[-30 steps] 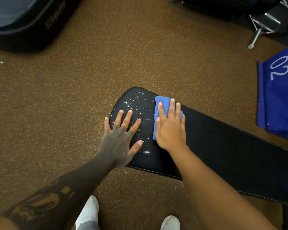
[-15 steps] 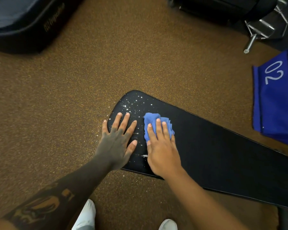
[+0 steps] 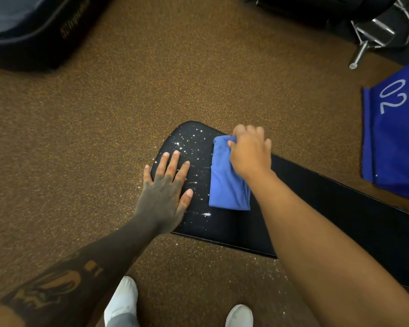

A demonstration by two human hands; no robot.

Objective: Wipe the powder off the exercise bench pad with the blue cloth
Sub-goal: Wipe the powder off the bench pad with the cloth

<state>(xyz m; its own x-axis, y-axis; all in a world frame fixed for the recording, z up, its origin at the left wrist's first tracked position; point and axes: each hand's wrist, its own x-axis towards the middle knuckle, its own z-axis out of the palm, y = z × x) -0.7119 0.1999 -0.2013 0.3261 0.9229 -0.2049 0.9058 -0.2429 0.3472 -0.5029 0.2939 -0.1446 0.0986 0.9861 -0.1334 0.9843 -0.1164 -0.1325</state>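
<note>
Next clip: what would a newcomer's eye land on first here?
The blue cloth, bright against the black bench pad, with the right hand gripping its far end. Next, white powder speckling the pad's rounded end, where the left hand lies flat. A blue panel marked 02 sits at right.

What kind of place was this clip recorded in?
Probably a gym: a padded black exercise bench pad, speckled rubber-type flooring, and a chrome bar on metal equipment at top right.
</note>
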